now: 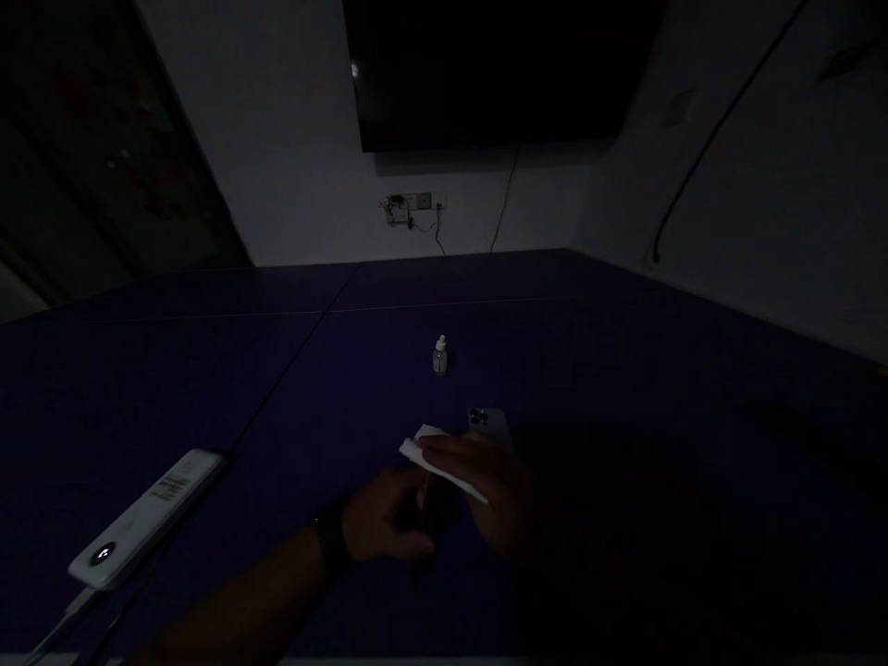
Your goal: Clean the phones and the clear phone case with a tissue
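Note:
My left hand, with a dark band on its wrist, grips a dark flat slab by its edge; the dim light hides its exact kind. Folded over the slab's top is a white cloth or tissue, which my right hand presses with its fingers laid along it. Partly covered by my right hand, a light-coloured phone lies with its camera lenses up. Farther off stands a small clear bottle with a white dropper top.
A white power bank with a lit display and a cable lies at the left on the dark blue table. A large black screen hangs on the far wall above a socket strip with plugs and wires.

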{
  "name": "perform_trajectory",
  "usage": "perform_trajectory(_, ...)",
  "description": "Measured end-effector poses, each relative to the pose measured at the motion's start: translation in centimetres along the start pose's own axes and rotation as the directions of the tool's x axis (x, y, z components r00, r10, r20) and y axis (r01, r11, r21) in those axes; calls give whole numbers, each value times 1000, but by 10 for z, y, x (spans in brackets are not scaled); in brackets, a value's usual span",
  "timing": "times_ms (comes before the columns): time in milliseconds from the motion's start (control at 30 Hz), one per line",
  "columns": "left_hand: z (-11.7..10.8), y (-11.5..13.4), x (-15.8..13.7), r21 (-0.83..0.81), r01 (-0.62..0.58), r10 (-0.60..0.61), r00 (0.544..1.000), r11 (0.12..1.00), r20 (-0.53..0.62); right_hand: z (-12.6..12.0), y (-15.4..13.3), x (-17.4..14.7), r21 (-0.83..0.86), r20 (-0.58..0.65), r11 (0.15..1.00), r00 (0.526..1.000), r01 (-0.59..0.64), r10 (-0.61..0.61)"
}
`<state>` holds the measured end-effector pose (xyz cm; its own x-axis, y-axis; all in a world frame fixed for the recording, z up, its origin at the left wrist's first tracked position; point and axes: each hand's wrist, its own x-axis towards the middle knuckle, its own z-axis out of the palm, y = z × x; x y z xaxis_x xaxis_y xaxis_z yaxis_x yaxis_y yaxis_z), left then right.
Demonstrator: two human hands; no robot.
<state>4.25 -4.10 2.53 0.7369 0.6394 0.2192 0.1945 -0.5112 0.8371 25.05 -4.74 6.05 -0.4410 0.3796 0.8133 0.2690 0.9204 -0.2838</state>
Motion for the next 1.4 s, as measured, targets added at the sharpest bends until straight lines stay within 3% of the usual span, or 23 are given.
perform_trajectory(133,1,3,-1,-10,16,-16,1000,1000,16,-1,2,1,-109,-36,989,994,-102,98)
perform_trajectory(333,4,-3,-3,32,-52,54,996,998,-67,-4,-7,1,-52,80,994,992,98,-94)
perform_trajectory(533,2,3,0,-1,20,-20,1000,1000,3,0,6,-2,-129,-28,985,994,-112,109)
perform_trajectory(767,3,-5,-3,54,-46,48,998,997,-39,-1,-7,1,-80,65,990,991,118,-113)
perform_trajectory(1000,1,3,-1,3,-15,15,1000,1000,11,1,9,-4,-181,18,979,995,-94,98)
perform_trajectory(1200,3,-2,-3,68,-81,86,994,994,-65,-1,-8,-2,-85,60,991,994,100,-95)
perform_trajectory(1400,1,4,-1,37,-40,40,999,999,7,0,5,-3,-173,19,982,997,-77,81)
